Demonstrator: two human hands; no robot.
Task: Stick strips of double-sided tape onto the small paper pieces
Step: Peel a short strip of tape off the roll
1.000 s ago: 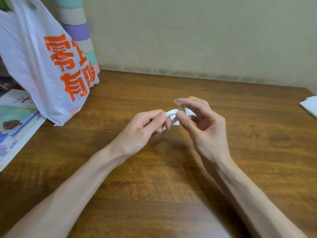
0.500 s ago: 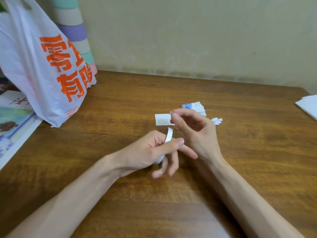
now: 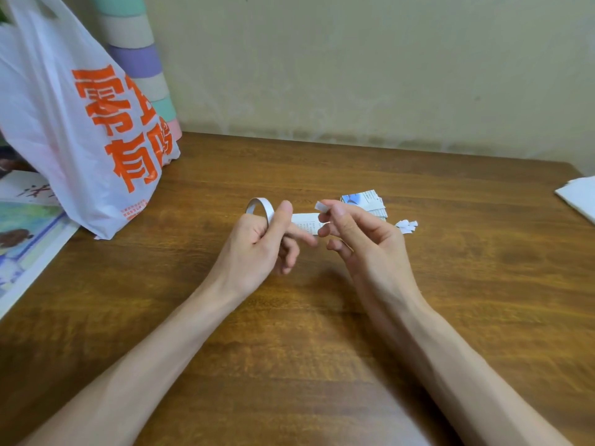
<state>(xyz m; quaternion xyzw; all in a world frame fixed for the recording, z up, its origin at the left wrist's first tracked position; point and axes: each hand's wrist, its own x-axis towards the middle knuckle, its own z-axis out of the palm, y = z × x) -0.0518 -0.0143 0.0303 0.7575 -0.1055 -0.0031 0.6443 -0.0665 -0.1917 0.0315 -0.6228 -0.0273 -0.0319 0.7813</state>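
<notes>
1. Head view: now drawn apart, the left hand (image 3: 257, 243) grips the white ring-shaped tape roll (image 3: 260, 208), while the right hand (image 3: 363, 236) pinches a small white torn-off tape strip (image 3: 320, 206).
2. A printed white paper piece (image 3: 307, 222) waits on the brown wooden table (image 3: 483, 284) between them, likely next for sticking.

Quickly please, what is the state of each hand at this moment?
Left hand: closed, holds the tape roll.
Right hand: closed, pinches a small tape strip.
</notes>
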